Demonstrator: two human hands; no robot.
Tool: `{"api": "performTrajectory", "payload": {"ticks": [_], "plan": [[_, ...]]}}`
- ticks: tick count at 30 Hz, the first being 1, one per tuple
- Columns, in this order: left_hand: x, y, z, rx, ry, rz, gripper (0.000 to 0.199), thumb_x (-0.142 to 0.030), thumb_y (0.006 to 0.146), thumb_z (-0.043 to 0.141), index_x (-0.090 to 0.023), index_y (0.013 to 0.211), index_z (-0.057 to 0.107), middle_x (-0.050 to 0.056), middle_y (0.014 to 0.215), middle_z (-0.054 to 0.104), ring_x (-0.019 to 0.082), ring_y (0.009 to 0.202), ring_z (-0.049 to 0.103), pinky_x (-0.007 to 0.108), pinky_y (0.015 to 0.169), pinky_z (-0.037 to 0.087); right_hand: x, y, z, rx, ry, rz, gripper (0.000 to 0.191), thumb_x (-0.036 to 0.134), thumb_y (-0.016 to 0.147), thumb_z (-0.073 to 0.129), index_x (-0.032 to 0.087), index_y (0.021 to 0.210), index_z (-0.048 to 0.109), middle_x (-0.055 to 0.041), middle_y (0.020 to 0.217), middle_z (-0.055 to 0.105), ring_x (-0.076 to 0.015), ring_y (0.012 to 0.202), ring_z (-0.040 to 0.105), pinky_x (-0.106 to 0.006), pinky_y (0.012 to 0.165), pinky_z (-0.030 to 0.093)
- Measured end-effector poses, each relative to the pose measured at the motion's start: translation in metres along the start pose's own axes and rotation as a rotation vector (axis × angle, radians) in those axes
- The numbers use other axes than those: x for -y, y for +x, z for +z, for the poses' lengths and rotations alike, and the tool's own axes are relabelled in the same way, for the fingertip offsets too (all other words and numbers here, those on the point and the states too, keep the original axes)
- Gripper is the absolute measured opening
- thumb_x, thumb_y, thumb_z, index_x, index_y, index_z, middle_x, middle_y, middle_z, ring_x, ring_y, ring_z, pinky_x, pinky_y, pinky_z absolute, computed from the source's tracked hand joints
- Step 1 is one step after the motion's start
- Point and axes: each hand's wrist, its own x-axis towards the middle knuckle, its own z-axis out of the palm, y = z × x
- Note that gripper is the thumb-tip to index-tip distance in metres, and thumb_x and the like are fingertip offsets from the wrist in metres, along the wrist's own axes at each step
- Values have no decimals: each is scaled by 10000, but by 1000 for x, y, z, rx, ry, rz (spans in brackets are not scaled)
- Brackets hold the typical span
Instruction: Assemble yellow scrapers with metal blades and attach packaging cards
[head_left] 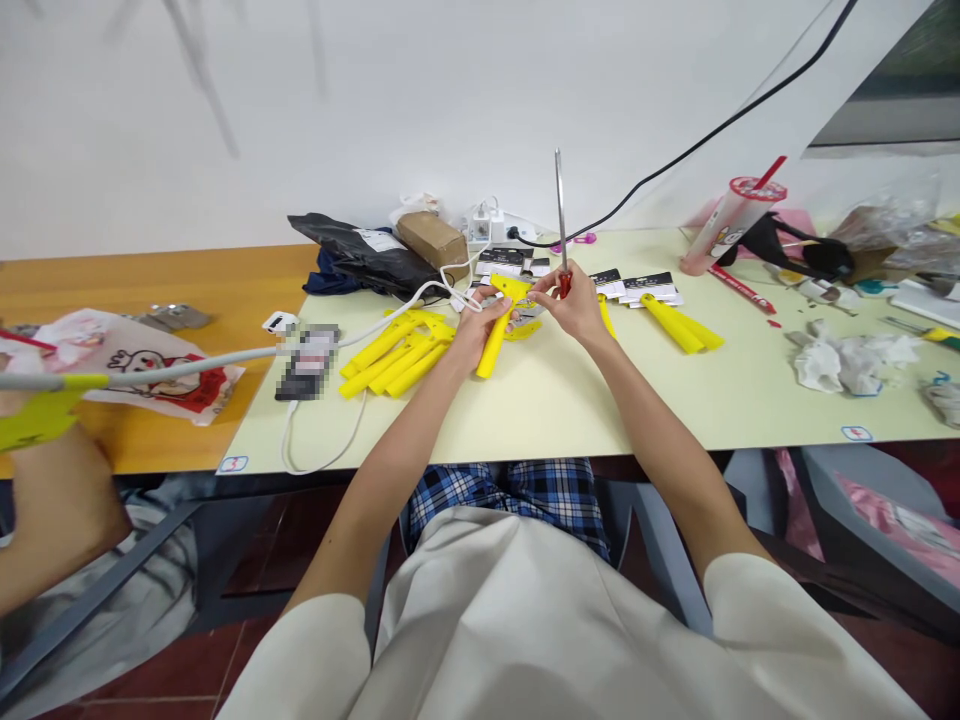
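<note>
My left hand (480,332) is closed around a yellow T-shaped scraper (493,345), its handle slanting down toward me. A screwdriver (560,205) with a red handle stands tip up in my right hand (576,303). The fingertips of that hand are pinched at the right end of the scraper's head; any small part between them is too small to make out. Left of my left hand lies a pile of yellow scraper handles (397,358). Two more yellow handles (682,325) rest to the right of my right hand.
Black-and-white cards (651,288) lie behind my hands. A white cable (397,308) crosses the table near a phone (309,360). A black bag (367,255) and a cardboard box (433,238) sit by the wall. At right stand a cup (724,225) and crumpled tissue (847,360). Another person's arm (64,510) shows at left.
</note>
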Motion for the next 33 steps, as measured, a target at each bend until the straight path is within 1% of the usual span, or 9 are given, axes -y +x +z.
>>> {"api": "performTrajectory", "payload": {"ticks": [3,6,8,12,18,21,24,27,33], "plan": [[2,0,0,5,-14,14,573,-223,700,1005,-267,1085,582,-30,974,749,131,759,742,227,605,510,9,-2,-5,31,-74,-36,463,578,939,841,299,958,471,-44,1027,838,-268,793,662,-498,850,581],[4,0,1,-20,-12,-3,574,-211,690,1011,-265,1075,589,-31,965,748,140,783,762,221,598,508,13,-2,-8,60,-109,-42,459,597,963,820,297,998,474,-55,1041,844,-271,803,639,-491,861,567],[4,0,1,-33,-14,-17,577,-198,681,1011,-264,1068,589,-32,966,747,145,800,773,219,602,507,13,-2,-8,63,-115,-46,476,630,960,819,295,1020,487,-59,1034,841,-272,793,629,-494,858,566],[6,2,0,-6,-10,-1,558,-227,693,1003,-258,1069,592,-16,983,758,148,790,768,230,602,508,10,-1,-8,61,-108,-39,504,675,935,831,296,1035,515,-57,1031,827,-280,795,639,-502,842,572],[9,4,-2,21,-2,4,583,-251,681,1022,-255,1056,576,-12,962,773,156,764,762,239,592,519,9,-1,-7,64,-91,-56,464,592,930,850,299,986,494,-43,1018,807,-270,793,654,-497,843,569],[9,3,0,30,-11,-4,595,-247,684,1026,-256,1057,562,-21,935,766,164,774,772,238,589,513,10,-2,-5,78,-83,-37,481,621,922,843,301,993,491,-44,1016,813,-274,812,654,-504,848,575],[8,0,3,15,-29,-39,588,-215,694,1016,-256,1063,560,-22,953,761,161,804,781,232,594,501,6,0,-3,69,-38,2,504,652,904,843,306,1004,490,-50,1027,811,-289,874,692,-522,885,592],[7,-1,5,3,-51,-62,581,-188,705,1001,-254,1069,553,-11,995,765,158,832,781,231,601,490,0,2,-2,51,58,27,556,638,861,869,306,965,436,-49,1013,795,-291,944,736,-517,924,603],[10,0,5,-12,-53,-79,611,-194,695,1001,-251,1086,536,6,1010,771,171,864,788,226,603,494,-2,4,-4,37,193,31,647,549,768,958,298,867,369,-50,943,789,-264,915,720,-481,912,584]]}}
